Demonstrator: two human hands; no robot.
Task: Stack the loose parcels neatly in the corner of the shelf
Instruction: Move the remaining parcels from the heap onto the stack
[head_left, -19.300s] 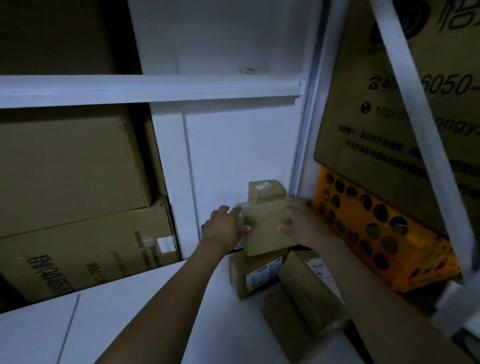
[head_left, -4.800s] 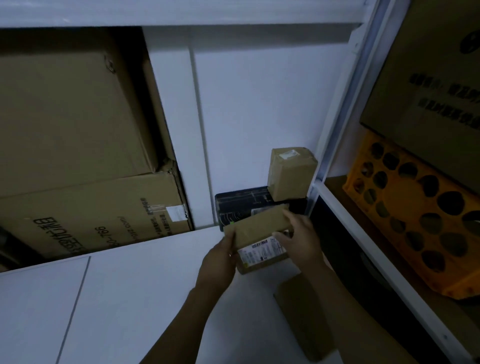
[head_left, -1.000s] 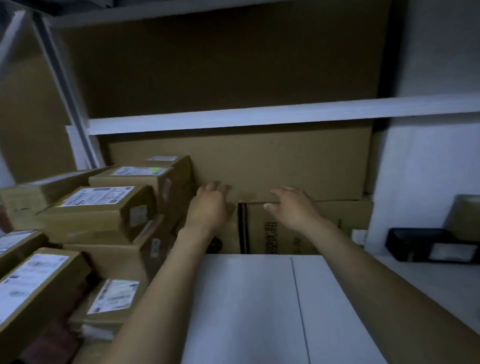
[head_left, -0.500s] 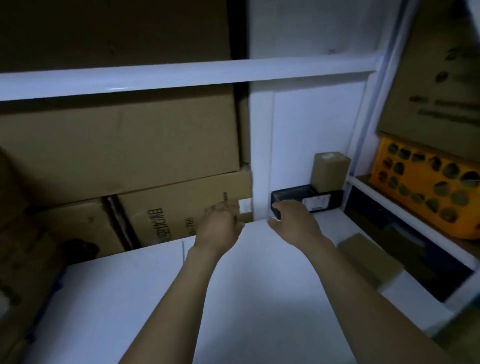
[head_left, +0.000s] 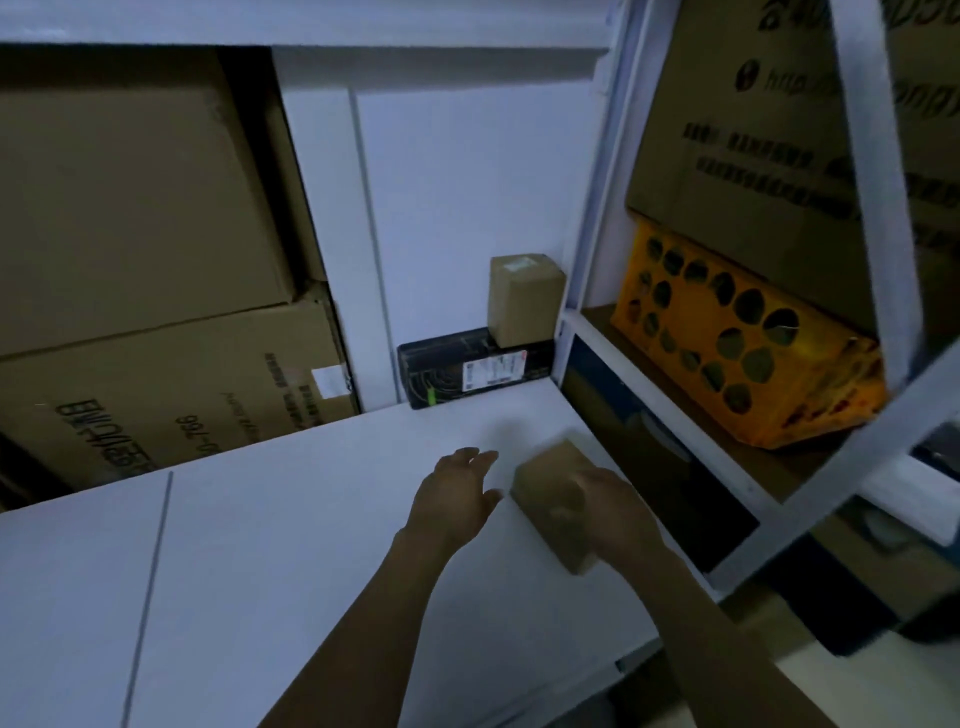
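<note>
A loose brown parcel (head_left: 545, 486) lies on the white shelf board (head_left: 311, 519) near its right edge. My right hand (head_left: 610, 506) lies over the parcel's near end with its fingers curled across the top, motion-blurred. My left hand (head_left: 457, 493) hovers just left of the parcel, fingers spread, holding nothing. In the shelf's back right corner a flat black box (head_left: 441, 364) with a white label sits against the wall. A small brown box (head_left: 524, 301) stands upright on its right end.
Large cardboard cartons (head_left: 145, 291) fill the back left. A white upright post (head_left: 587, 218) bounds the shelf on the right. Beyond it stand an orange perforated crate (head_left: 737, 348) and a big printed carton (head_left: 769, 135). A diagonal white brace (head_left: 878, 208) crosses in front.
Both hands have come back from the shelf's rear to the loose parcel at the right edge. My right hand now lies on it, and the view has tilted down and right.
</note>
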